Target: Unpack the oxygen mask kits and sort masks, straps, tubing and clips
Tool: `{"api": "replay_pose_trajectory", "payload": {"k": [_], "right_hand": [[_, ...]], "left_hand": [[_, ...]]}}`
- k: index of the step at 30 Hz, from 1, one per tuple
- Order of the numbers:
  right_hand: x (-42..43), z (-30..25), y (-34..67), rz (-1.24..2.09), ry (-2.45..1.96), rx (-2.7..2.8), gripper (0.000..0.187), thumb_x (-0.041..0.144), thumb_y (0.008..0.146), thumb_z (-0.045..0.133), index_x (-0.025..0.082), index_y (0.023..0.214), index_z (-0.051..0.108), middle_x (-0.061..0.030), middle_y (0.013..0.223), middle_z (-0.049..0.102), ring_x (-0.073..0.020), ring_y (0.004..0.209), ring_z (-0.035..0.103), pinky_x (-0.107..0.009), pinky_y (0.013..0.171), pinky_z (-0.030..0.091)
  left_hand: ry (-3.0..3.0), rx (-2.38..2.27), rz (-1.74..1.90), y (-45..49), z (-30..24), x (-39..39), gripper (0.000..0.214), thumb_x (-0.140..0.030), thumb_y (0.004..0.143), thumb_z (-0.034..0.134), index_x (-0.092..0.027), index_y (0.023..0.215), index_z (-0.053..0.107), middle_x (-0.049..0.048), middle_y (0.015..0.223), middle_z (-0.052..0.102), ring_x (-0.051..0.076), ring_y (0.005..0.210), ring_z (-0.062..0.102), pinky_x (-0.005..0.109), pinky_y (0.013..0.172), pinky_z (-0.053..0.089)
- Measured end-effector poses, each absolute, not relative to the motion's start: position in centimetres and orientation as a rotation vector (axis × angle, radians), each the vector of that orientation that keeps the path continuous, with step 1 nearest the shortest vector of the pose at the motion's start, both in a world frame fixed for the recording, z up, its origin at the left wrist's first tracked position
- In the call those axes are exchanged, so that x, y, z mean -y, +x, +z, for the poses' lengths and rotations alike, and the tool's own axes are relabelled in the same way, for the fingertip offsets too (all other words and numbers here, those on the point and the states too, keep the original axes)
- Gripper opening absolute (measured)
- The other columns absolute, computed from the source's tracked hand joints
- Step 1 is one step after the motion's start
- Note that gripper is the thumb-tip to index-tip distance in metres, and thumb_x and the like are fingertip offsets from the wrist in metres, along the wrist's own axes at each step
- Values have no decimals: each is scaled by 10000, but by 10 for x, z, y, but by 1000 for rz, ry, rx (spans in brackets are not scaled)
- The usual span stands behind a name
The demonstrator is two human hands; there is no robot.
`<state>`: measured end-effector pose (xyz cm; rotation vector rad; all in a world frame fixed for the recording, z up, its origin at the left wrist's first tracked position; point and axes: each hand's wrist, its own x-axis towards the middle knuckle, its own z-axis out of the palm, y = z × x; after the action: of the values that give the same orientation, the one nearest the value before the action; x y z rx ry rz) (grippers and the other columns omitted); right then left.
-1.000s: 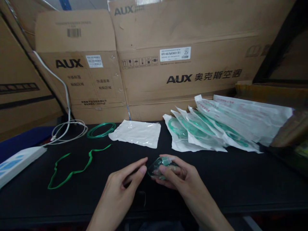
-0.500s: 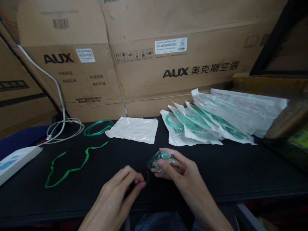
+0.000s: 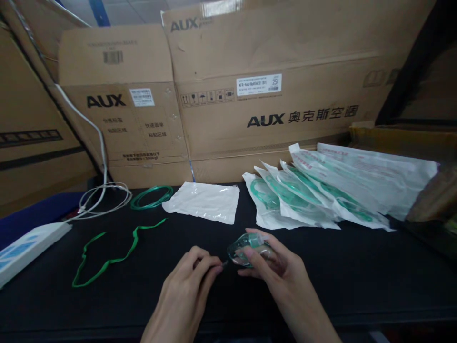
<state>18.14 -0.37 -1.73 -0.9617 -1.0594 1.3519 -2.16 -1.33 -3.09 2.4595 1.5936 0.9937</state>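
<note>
Evidently, both hands are at work in the lower middle of the frame, above a black tabletop [image 3: 342,276]. The right hand [image 3: 276,267] is closed around a clear mask [image 3: 236,248] with a green tint, its thumb laid across the front and the other fingers wrapped behind, so the mask sits just below and right of the frame's centre, its rim turned to the left. The left hand [image 3: 191,281] has its fingers curled and the tips pinched on a thin sliver [image 3: 224,263], which pokes out close to the mask's rim; it is too small to identify, and I cannot tell whether it touches the mask. In the lower left of the frame lies a loose green strap [image 3: 114,261], with a white power strip [image 3: 34,250] at the edge. Left of centre rest a coil of green tubing [image 3: 143,206] and, just beside it, a white packet [image 3: 202,202]. Overlapping sealed pouches [image 3: 303,200], several showing green contents, fan out toward the right side. Cardboard boxes [image 3: 214,138] printed "AUX" fill the upper part of the frame.
</note>
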Motion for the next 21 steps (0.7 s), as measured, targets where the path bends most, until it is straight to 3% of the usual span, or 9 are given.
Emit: {"api": "replay_pose_trajectory", "payload": {"k": [4,7,14,17,21], "right_hand": [[3,-17,182,1346,-976,1102,653,558,837,760,147,1316,595,-89,1020,774,-244,952,752,-353,812,656],[3,-14,182,1360,-986,1155,665,599,816,758,136,1275,627,-92,1011,763,-233,910,746,-340,791,653],[4,-12,183,1333,-954,1139,602,578,803,784,156,1212,651,-56,927,745,-198,820,736,-306,746,644],[6,-9,184,1377,-941,1158,558,550,810,794,161,1188,664,-56,921,753,-184,799,732,-301,773,637],[7,-7,186,1418,-914,1153,544,531,793,817,175,1178,671,-43,912,749,-188,810,738,-304,780,634]], "left_hand": [[2392,-1581,1042,-20,-24,12,245,-285,1023,476,-255,975,714,37,1067,687,143,848,737,184,707,584],[2401,-1458,1033,-16,-20,10,240,-243,1028,456,-264,1053,693,36,1149,691,132,934,741,169,788,584],[2465,-1261,1130,0,-17,4,265,-142,1013,450,-274,1040,678,9,1123,719,114,964,743,146,859,574],[2390,-1256,1201,-2,-16,10,223,-173,1005,515,-287,1127,663,3,1128,739,138,1004,744,182,898,584],[2211,-1264,1236,-7,-18,12,164,-249,984,596,-288,1121,677,-9,1064,771,147,911,763,184,820,613]]}}
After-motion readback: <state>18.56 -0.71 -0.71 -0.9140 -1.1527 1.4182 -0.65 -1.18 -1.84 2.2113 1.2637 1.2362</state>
